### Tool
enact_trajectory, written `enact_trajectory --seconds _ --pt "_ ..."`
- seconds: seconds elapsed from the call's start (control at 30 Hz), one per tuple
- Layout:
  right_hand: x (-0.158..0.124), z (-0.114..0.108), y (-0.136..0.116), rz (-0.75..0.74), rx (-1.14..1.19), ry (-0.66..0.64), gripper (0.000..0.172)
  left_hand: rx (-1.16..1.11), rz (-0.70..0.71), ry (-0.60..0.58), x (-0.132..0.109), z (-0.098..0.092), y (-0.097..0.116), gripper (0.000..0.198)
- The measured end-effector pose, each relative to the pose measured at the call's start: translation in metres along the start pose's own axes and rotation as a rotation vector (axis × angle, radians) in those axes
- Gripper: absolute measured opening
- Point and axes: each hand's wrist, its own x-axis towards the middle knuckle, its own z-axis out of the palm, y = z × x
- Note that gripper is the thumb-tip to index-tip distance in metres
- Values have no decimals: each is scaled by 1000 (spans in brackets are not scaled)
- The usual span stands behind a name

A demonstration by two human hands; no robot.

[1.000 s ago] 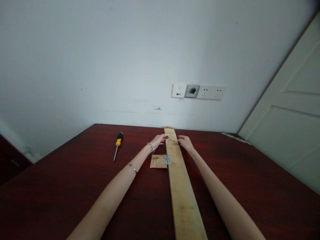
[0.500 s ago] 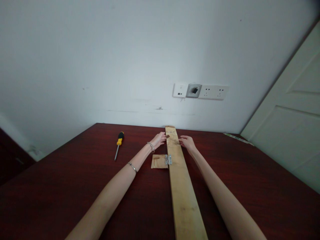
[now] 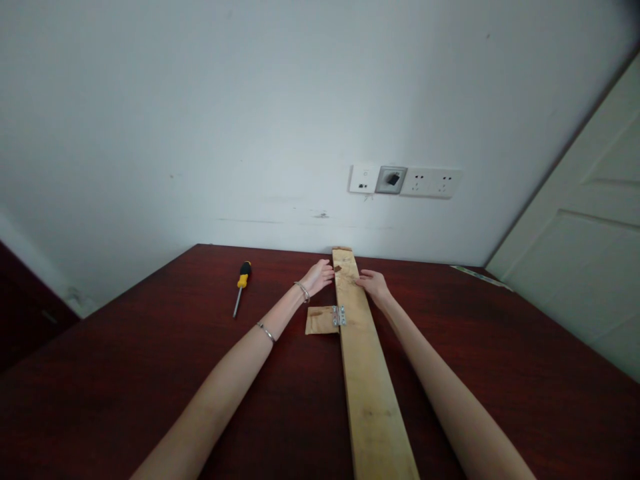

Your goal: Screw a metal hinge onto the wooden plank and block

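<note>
A long wooden plank point(image 3: 370, 373) lies lengthwise over the dark red tabletop, its far end close to the wall. A metal hinge point(image 3: 339, 315) joins a small wooden block point(image 3: 321, 321) to the plank's left edge. My left hand point(image 3: 318, 277) is at the plank's left edge beyond the block, its fingers bent against the wood. Across from it, my right hand point(image 3: 374, 285) has its fingertips over the right edge. Between them they hold the plank; fingers under it, if any, are hidden.
A yellow and black screwdriver point(image 3: 242, 287) lies on the tabletop point(image 3: 165, 353) to the left. Sockets with a black plug point(image 3: 393, 179) are on the wall behind. A thin pale strip point(image 3: 481, 277) lies at the back right, near a white door point(image 3: 590, 267).
My right fingertips have come in from the right, onto the plank's edge. My left hand stays at the left edge. The whole view has shifted slightly.
</note>
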Motion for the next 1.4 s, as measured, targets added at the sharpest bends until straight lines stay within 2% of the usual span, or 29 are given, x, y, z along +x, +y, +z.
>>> enact_trajectory --seconds 0.27,0.73,0.93,1.07,1.17,1.23,1.33,1.4 --pt "2 -2 4 -3 71 -48 26 -62 3 1 -1 -2 0 37" --pt "-1 -1 8 111 241 -60 25 -95 24 36 -2 0 -4 36" --pt "-4 -2 5 128 263 -38 27 41 48 86 -6 -1 -2 31" --pt "-7 -2 3 133 265 -38 22 197 170 139 -19 -8 18 26" --pt "-8 -1 2 134 260 -29 22 384 324 173 -33 -24 44 26" --pt "-8 -1 2 133 261 -20 24 575 388 245 -42 -45 65 27" --pt "-8 -1 2 130 270 -9 26 1039 450 486 -55 -89 96 19" --pt "-8 -1 3 127 275 -10 28 1123 408 599 -64 -120 112 7"
